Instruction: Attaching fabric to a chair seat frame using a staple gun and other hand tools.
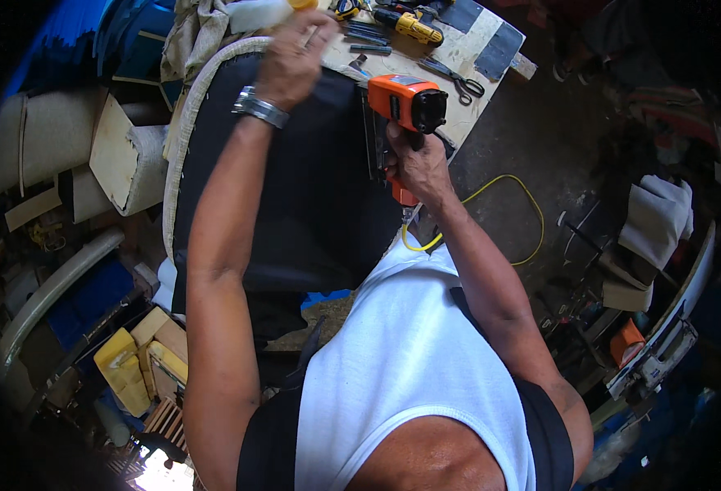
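My right hand (427, 168) is wrapped round the grip of an orange and black air nailer or stapler (403, 100). The tool stands over the right edge of a curved panel covered in black fabric (291, 188). A pale padded border (177, 155) follows the panel's rounded left and far edges. My left hand (291, 65), with a metal watch at the wrist, is above the far edge of the panel. Its fingers look bent but are smeared by motion, and I cannot make out whether anything is in them. A yellow air hose (534, 204) joins the base of the tool's handle.
On the wooden table (491, 33) beyond the panel lie black-handled scissors (463, 86), a yellow and black drill (409, 26) and several dark staple strips (368, 34). Upholstered pieces (119, 155) stack at left. Yellow foam blocks (123, 372) are at lower left.
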{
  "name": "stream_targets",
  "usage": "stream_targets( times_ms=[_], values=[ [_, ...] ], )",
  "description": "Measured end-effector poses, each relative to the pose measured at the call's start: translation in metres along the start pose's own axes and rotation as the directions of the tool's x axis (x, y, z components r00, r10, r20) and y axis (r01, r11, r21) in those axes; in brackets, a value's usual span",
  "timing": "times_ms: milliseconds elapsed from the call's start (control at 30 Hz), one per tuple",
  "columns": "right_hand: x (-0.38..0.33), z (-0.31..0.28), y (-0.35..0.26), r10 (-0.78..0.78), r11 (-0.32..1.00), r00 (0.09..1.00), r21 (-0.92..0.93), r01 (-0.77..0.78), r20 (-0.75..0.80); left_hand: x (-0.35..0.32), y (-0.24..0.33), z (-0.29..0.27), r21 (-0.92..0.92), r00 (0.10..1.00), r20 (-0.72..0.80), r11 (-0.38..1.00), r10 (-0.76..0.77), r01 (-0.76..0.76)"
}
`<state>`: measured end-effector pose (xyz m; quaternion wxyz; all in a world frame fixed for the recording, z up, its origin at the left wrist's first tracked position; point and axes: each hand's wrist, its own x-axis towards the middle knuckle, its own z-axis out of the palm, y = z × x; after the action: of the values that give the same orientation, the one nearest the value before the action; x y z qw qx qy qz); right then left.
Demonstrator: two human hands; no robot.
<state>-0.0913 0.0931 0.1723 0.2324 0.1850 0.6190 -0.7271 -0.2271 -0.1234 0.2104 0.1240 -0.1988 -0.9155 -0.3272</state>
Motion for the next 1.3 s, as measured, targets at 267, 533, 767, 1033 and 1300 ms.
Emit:
stream_targets(
  times_ms=[267, 533, 767, 1033, 1300],
  values=[
    [0.000, 0.017, -0.013, -0.058, 0.998, 0.998, -0.022, 0.059, 0.036, -0.010, -0.071, -0.119, 0.383, 0.919, -0.180, 0.836, -0.350, 0.393],
    [0.005, 0.031, -0.029, -0.074, 0.992, 0.995, -0.093, 0.080, 0.065, -0.022, -0.090, -0.105, 0.278, 0.874, -0.098, 0.830, -0.475, 0.483],
    [0.005, 0.044, -0.036, -0.090, 0.987, 0.989, -0.121, 0.104, 0.119, -0.026, -0.083, -0.104, 0.296, 0.856, -0.142, 0.804, -0.497, 0.516],
    [0.015, 0.052, -0.054, -0.144, 0.958, 0.975, -0.222, 0.180, 0.169, -0.022, -0.085, -0.102, 0.341, 0.829, -0.156, 0.759, -0.536, 0.555],
    [0.047, -0.100, -0.120, 0.279, 0.560, 0.881, -0.810, 0.175, 0.383, -0.030, -0.055, -0.105, 0.349, 0.897, -0.203, 0.827, -0.392, 0.440]
  ],
)
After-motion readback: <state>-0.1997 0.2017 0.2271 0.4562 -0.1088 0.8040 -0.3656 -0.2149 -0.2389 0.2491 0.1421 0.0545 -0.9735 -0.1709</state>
